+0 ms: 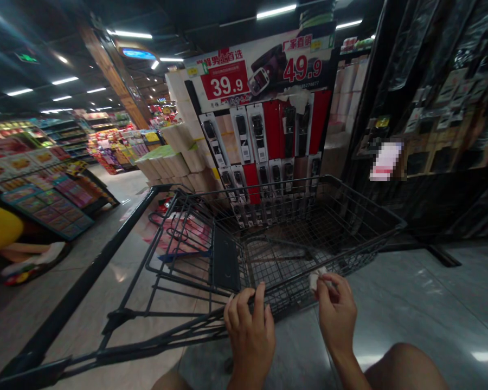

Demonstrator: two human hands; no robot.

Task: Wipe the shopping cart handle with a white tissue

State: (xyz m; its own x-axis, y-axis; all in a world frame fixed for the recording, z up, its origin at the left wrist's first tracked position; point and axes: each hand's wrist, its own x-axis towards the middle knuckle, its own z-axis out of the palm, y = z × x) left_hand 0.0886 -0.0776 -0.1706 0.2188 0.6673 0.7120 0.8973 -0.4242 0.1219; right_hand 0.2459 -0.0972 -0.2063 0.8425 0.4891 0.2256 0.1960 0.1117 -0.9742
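A dark wire shopping cart (276, 260) stands sideways before me, its handlebar at the left. My left hand (250, 325) rests on the cart's near top rail, fingers spread and slightly bent over it. To the right, my right hand (336, 306) pinches a small crumpled white tissue (315, 279) between thumb and fingers, against the near rim of the basket. A dark plastic panel (225, 260) sits inside the cart near the child-seat part. No goods show in the basket.
Behind the cart stands a belt display (257, 130) with red price signs. Dark racks with hanging goods (439, 124) rise at the right. Stacked paper rolls (166, 162) and snack shelves (44, 189) are at the left. My bare knee (406, 368) shows at the bottom right.
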